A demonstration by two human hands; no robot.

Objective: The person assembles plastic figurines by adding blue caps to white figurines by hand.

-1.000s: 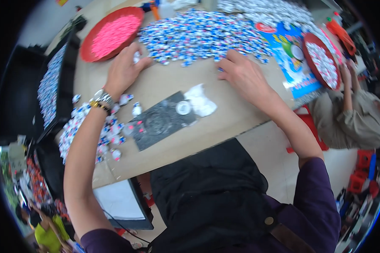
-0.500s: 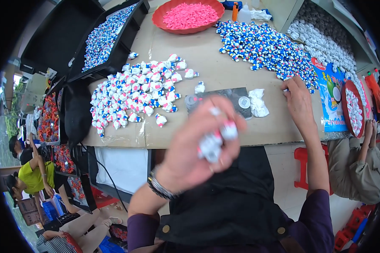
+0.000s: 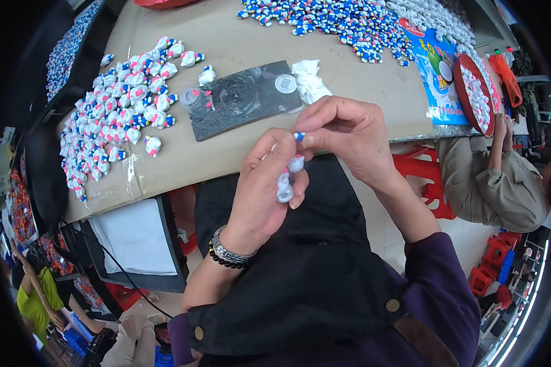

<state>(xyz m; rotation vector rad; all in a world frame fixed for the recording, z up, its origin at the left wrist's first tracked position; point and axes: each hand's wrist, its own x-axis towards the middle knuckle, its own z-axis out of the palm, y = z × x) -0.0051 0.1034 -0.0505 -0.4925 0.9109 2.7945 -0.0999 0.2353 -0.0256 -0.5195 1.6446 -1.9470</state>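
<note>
On the table [image 3: 373,88], figurines [image 3: 113,116] lie left of a slab [image 3: 242,101], a tissue [image 3: 310,81] at its right end.

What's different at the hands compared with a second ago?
The left hand has drawn back from beside the red tray, the right hand from the edge of the blue pile; they now meet in front of the slab. The right pinches a blue piece; the left holds white pieces. Slab and tissue stayed put.
</note>
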